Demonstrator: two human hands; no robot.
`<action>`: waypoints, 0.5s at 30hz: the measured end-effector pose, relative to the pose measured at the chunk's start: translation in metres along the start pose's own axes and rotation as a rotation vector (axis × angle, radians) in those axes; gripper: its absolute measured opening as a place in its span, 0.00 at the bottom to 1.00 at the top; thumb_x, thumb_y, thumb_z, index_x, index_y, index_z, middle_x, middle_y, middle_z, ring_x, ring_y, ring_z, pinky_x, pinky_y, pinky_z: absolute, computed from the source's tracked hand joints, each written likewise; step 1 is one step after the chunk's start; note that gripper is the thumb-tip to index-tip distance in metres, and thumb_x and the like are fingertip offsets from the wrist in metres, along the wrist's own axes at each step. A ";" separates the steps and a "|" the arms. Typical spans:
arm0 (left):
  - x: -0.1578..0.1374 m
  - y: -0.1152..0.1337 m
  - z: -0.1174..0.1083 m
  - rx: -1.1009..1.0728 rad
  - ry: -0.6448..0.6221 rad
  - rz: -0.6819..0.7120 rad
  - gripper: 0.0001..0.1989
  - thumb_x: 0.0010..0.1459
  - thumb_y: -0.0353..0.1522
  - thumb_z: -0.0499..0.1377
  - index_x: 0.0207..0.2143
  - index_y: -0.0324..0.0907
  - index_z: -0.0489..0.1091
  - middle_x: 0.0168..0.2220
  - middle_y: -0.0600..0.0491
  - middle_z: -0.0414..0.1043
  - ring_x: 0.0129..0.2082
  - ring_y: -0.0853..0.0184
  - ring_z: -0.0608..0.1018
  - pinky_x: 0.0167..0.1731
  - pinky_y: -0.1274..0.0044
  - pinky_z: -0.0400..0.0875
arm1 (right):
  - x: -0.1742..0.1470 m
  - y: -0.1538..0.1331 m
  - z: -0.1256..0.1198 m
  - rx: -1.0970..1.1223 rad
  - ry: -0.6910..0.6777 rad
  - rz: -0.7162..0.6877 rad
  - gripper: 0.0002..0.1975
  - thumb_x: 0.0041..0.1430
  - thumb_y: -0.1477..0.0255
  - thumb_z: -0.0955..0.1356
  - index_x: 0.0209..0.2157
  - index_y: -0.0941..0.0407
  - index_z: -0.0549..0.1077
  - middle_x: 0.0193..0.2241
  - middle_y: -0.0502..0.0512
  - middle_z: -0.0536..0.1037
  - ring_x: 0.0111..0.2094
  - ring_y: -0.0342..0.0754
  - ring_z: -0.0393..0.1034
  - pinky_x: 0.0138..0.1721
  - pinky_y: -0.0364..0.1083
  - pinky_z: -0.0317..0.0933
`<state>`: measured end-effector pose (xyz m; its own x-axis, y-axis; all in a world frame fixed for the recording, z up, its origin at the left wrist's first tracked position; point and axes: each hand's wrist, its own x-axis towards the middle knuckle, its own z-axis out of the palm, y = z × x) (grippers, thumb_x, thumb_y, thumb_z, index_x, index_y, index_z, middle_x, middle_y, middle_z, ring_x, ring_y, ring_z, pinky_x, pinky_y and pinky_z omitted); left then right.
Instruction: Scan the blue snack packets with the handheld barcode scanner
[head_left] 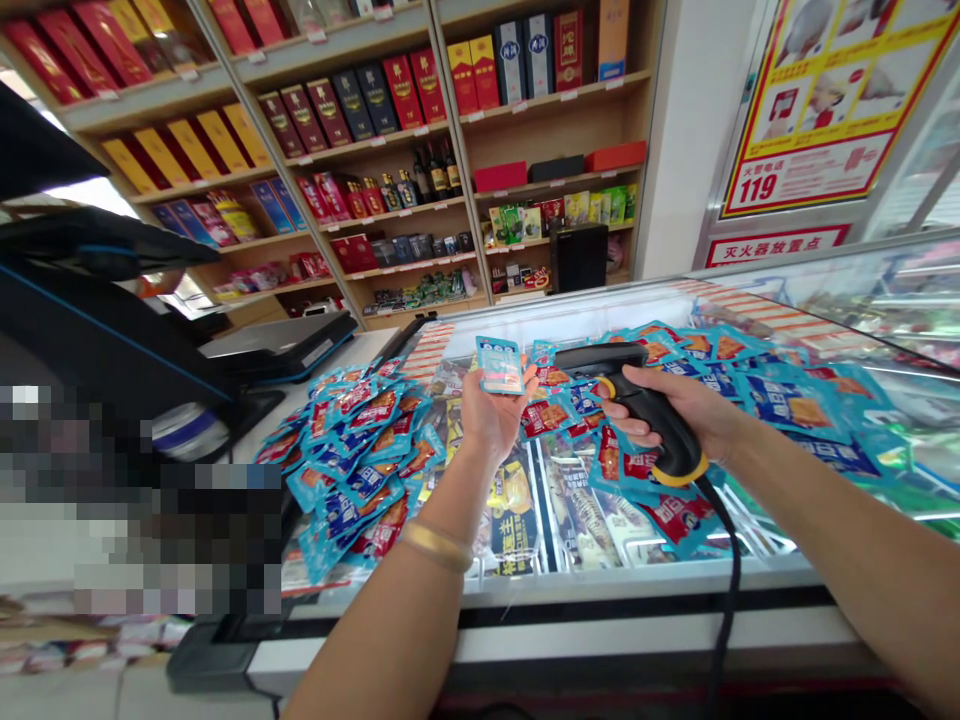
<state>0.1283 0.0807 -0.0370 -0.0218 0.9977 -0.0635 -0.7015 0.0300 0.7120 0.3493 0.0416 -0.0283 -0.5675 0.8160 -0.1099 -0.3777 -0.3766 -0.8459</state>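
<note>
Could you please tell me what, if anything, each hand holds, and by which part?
The right hand grips the black scanner by its handle; the left hand holds a small packet near its lower end.

- Left forearm point(405, 630), at seven o'clock: smooth and bare from wrist to the edge of view, tapering towards the wrist.
- Bangle point(437, 545), between six and seven o'clock, around that forearm: gold-coloured, plain, broad and rounded, with a soft shine along its band.
- Right forearm point(840, 530), at four o'clock: likewise bare, broadening away from the wrist.
- Left fingers point(530, 378) and right fingers point(636, 427): ungloved, slender, rounded at the tips.
</note>
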 end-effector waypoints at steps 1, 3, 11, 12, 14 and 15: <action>-0.001 0.000 0.001 -0.009 -0.001 -0.004 0.20 0.58 0.37 0.46 0.43 0.37 0.72 0.44 0.42 0.78 0.51 0.55 0.78 0.51 0.62 0.73 | 0.000 0.000 0.000 0.003 0.006 0.004 0.10 0.62 0.65 0.67 0.34 0.58 0.69 0.26 0.52 0.68 0.19 0.39 0.60 0.16 0.38 0.60; -0.002 0.001 0.002 -0.020 -0.007 -0.007 0.20 0.60 0.37 0.45 0.42 0.37 0.72 0.43 0.42 0.78 0.50 0.56 0.79 0.51 0.62 0.74 | -0.001 0.000 0.001 0.017 0.027 0.002 0.10 0.62 0.65 0.66 0.34 0.58 0.70 0.25 0.52 0.68 0.19 0.40 0.60 0.16 0.37 0.60; -0.001 0.005 0.004 0.225 0.080 0.162 0.21 0.65 0.41 0.46 0.46 0.38 0.72 0.43 0.44 0.78 0.45 0.61 0.81 0.49 0.67 0.73 | 0.001 -0.002 0.014 0.086 0.109 -0.109 0.10 0.63 0.65 0.64 0.34 0.58 0.70 0.25 0.52 0.66 0.19 0.39 0.58 0.16 0.37 0.60; 0.001 0.012 0.001 0.314 0.091 0.224 0.20 0.65 0.41 0.47 0.46 0.39 0.72 0.44 0.44 0.78 0.45 0.61 0.80 0.49 0.68 0.73 | 0.004 -0.003 0.019 0.093 0.111 -0.118 0.10 0.63 0.65 0.64 0.34 0.58 0.69 0.25 0.51 0.66 0.19 0.39 0.57 0.16 0.36 0.60; 0.004 0.034 -0.010 0.503 0.103 0.374 0.19 0.65 0.40 0.48 0.48 0.40 0.72 0.47 0.44 0.77 0.47 0.62 0.80 0.49 0.70 0.72 | 0.012 -0.003 0.032 0.108 0.094 -0.120 0.09 0.63 0.66 0.64 0.34 0.57 0.69 0.24 0.51 0.66 0.19 0.39 0.57 0.16 0.36 0.59; 0.006 0.048 -0.017 0.598 0.114 0.457 0.19 0.66 0.40 0.48 0.50 0.41 0.72 0.49 0.45 0.76 0.49 0.62 0.79 0.51 0.70 0.71 | 0.017 -0.002 0.040 0.120 0.077 -0.119 0.09 0.63 0.66 0.64 0.34 0.57 0.68 0.24 0.51 0.65 0.19 0.39 0.56 0.16 0.36 0.59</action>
<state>0.0820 0.0867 -0.0150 -0.3137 0.9073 0.2802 -0.0999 -0.3249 0.9404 0.3112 0.0391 -0.0075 -0.4579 0.8872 -0.0561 -0.5258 -0.3212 -0.7876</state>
